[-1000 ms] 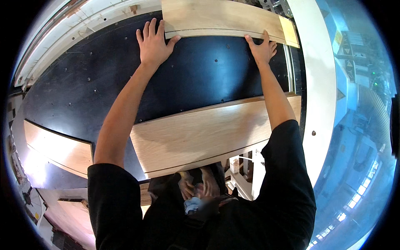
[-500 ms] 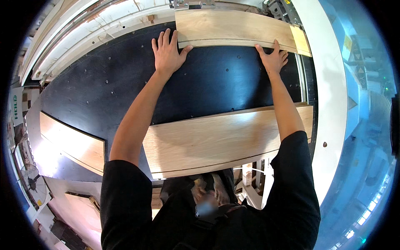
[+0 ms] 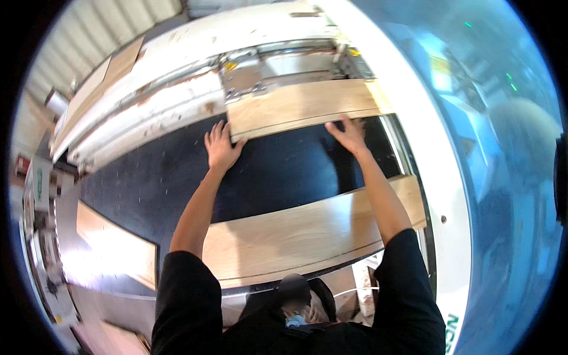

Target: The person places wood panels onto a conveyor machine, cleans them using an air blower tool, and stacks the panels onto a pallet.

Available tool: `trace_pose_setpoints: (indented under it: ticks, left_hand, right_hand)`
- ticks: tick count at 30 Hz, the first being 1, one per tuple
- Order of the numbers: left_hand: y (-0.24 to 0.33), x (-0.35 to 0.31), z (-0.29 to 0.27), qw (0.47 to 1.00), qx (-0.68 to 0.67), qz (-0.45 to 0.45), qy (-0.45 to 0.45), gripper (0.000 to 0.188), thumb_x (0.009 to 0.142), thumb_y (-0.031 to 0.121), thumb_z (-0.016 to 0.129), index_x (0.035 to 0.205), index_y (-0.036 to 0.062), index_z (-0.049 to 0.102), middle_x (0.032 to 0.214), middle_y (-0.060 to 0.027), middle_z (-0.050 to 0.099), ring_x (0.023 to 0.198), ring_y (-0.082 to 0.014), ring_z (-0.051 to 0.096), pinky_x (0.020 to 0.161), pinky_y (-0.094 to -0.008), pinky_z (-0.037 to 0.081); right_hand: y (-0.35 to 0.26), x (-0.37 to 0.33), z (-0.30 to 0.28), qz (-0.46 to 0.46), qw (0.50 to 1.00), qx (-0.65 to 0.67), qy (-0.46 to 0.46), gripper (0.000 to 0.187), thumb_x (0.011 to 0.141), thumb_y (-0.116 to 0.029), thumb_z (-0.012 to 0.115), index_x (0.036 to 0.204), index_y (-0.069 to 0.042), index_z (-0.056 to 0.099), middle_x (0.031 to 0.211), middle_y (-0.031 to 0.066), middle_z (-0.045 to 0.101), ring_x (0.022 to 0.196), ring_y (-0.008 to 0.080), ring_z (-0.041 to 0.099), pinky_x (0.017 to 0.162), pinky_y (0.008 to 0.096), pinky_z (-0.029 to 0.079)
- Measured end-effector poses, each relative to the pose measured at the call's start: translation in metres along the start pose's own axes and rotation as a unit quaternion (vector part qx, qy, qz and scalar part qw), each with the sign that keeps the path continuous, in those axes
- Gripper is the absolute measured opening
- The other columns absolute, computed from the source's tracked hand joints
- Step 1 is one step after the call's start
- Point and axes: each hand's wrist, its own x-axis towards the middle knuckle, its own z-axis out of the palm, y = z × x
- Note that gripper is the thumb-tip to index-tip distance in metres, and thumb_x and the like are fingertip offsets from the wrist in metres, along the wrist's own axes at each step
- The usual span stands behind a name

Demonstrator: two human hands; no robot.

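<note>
A long pale wooden board (image 3: 302, 105) with a groove along its near edge lies at the far side of a black work surface (image 3: 160, 168). My left hand (image 3: 222, 148) is at that board's left end, fingers spread and thumb by its near corner. Farther right, my right hand (image 3: 349, 136) is at the near edge, its fingers apart. Neither hand is wrapped around anything. A second grooved wooden board (image 3: 296, 236) lies across the near side, beneath my right forearm. At the left is a shorter wooden board (image 3: 118, 248).
Behind the far board run a metal rail and a clamp-like metal fitting (image 3: 242, 80). A white machine frame (image 3: 441, 195) borders the right side, with a blue translucent panel (image 3: 503, 236) beyond it. Another panel (image 3: 124, 340) sits low at the left.
The view has tilted up and turned slightly, showing more of the machine behind. Both hands stay at the far board's near edge; the picture is a little blurred.
</note>
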Motion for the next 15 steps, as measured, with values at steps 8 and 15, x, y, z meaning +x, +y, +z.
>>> trace_pose_setpoints:
  ticks: [8, 15]
  left_hand:
    - [-0.010, -0.011, -0.009, 0.998, -0.029, -0.051, 0.004, 0.096, 0.090, 0.069, 0.057, 0.157, 0.0058, 0.028, 0.158, -0.0178, 0.034, 0.150, -0.0331, 0.026, 0.122, -0.0562, 0.014]
    - [-0.006, 0.007, -0.004, 0.992, -0.072, -0.081, -0.067, 0.098, 0.088, 0.075, 0.055, 0.161, 0.0191, 0.021, 0.162, -0.0209, 0.025, 0.152, -0.0381, 0.018, 0.120, -0.0631, 0.007]
  right_hand:
    - [0.048, -0.337, -0.086, -0.177, 0.892, 0.014, 0.415, 0.034, 0.080, -0.003, 0.070, 0.114, -0.007, 0.070, 0.115, 0.0128, 0.070, 0.109, 0.0334, 0.064, 0.098, 0.0470, 0.047]
    - [0.185, -0.549, -0.084, 0.235, 0.822, -0.198, 0.478, 0.054, 0.088, -0.024, 0.072, 0.134, -0.004, 0.054, 0.128, 0.0233, 0.053, 0.123, 0.0420, 0.047, 0.105, 0.0524, 0.037]
